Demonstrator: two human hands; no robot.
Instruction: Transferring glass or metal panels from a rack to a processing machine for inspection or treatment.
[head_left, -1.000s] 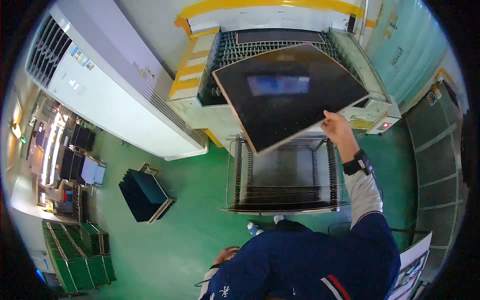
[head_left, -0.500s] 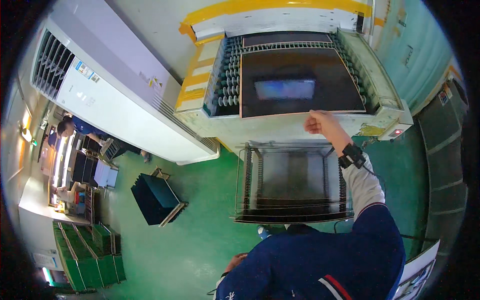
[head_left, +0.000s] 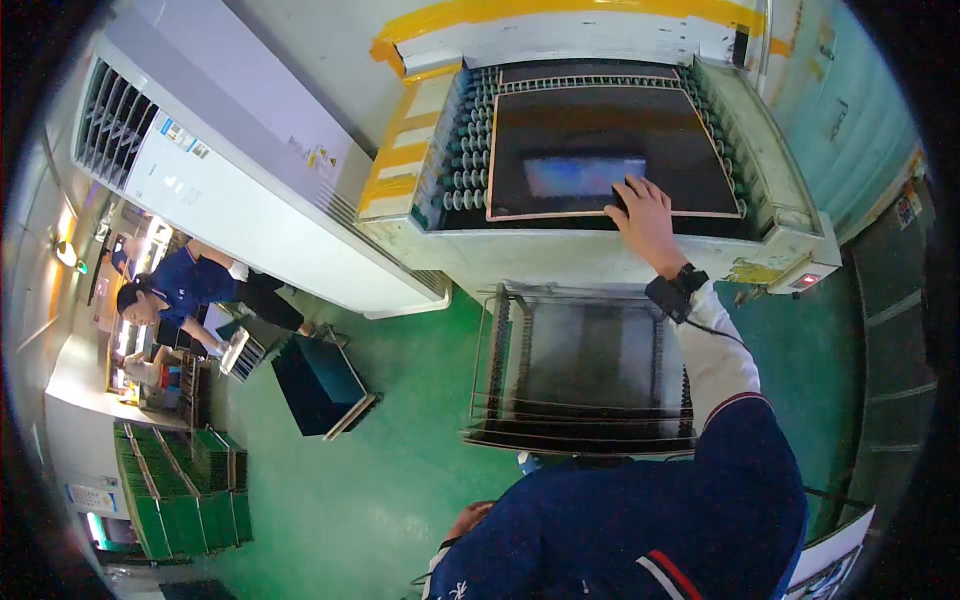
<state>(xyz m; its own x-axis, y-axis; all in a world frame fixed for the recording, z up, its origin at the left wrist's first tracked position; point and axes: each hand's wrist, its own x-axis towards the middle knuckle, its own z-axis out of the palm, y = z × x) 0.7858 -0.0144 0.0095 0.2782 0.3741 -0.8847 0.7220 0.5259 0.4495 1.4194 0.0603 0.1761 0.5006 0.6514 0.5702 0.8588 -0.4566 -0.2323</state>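
Note:
A dark flat panel with a pale edge lies on the green rollers of a conveyor machine in front of me. My right hand reaches over the panel's near edge. Its fingers are spread, the tips at the dark surface beside a bright reflection; whether they press on it I cannot tell. Behind this panel a second dark panel shows in part. My left hand hangs low beside my body, its fingers hidden. Below the machine stands a wire rack with dark panels in it.
A tall white air conditioner stands left of the machine. On the green floor sits a small rack of dark panels. A co-worker bends there, holding a slotted rack. Green racks stand lower left.
My right hand has gone from a curled pose before the panel's near edge to spread fingers over it. The panel sits slightly farther in. The co-worker has come closer to the small rack.

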